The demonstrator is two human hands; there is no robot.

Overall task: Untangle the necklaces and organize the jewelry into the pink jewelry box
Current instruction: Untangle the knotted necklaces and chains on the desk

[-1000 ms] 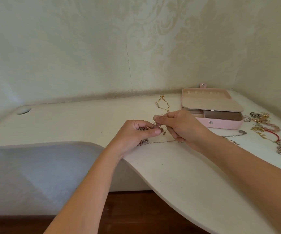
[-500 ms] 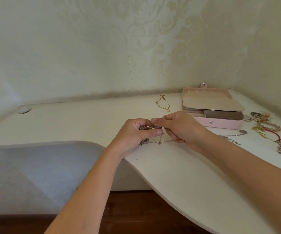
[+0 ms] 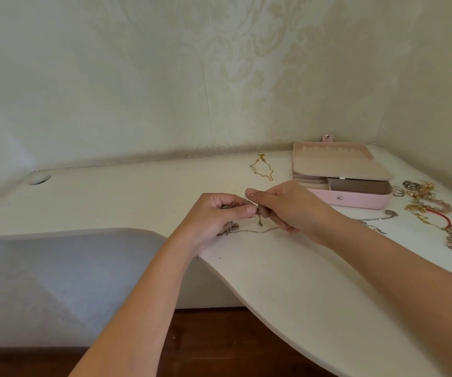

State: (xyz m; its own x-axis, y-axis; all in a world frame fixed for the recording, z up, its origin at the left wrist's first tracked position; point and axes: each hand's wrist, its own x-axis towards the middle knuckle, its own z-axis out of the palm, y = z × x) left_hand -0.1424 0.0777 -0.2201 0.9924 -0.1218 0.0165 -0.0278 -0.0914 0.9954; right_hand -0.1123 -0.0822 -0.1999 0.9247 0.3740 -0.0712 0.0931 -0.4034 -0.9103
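Note:
A knot of thin rose-gold and silver necklaces [image 3: 237, 205] hangs between my hands just above the white table [image 3: 138, 197]. My left hand [image 3: 214, 216] grips the bunched chains, thumb on top. My right hand [image 3: 287, 205] pinches a strand of the same tangle at its fingertips. A silver chain [image 3: 257, 230] trails on the table under my hands. The pink jewelry box [image 3: 355, 200] stands open at the back right, its beige lid tray swung over part of it. A gold necklace [image 3: 261, 170] lies apart, left of the box.
A heap of rings, beaded bracelets, a red cord and gold pieces [image 3: 431, 205] lies right of the box. Another silver chain [image 3: 377, 221] lies in front of the box. A grey chair back [image 3: 56, 281] sits under the table's curved front edge. Walls close the corner behind.
My right hand has drawn a strand up and slightly toward the left hand, so the hands are closer. The gold necklace by the box and the other jewelry have not moved.

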